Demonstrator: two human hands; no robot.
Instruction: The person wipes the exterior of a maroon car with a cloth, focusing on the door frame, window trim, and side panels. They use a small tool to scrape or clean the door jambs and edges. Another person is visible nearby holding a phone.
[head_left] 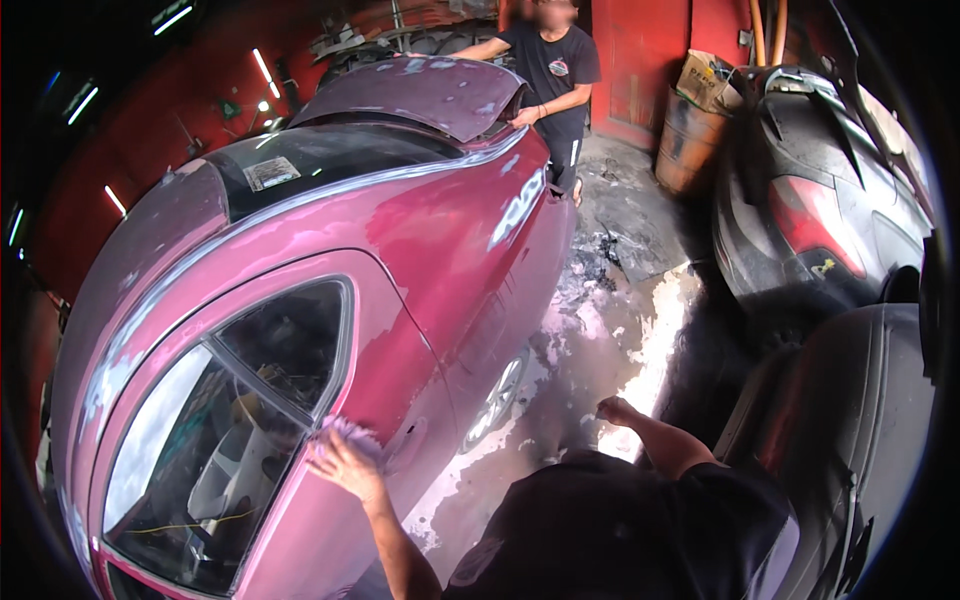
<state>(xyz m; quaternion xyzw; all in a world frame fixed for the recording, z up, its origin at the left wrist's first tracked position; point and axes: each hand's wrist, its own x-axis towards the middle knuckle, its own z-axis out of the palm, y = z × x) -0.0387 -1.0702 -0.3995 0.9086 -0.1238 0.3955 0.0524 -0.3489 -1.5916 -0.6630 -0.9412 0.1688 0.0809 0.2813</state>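
Note:
A maroon car (440,250) with dull, patchy paint fills the left and middle of the head view. My left hand (345,468) presses a fluffy purple cloth (352,437) against the rear door, just beside the dark rear window (290,345). Its fingers stretch over the cloth, which partly shows beyond them. My right hand (620,411) hangs in the air over the floor, away from the car, its fingers curled into a loose fist. Nothing shows in it. At the far end, another person (555,75) has both arms at the raised trunk lid (420,90).
A dark car (850,400) stands close on my right, with a dusty silver car (850,200) beyond it. Farther back, a rusty barrel (690,145) holds a cardboard box (705,80). Pale patches and wet-looking stains mark the concrete floor (600,300).

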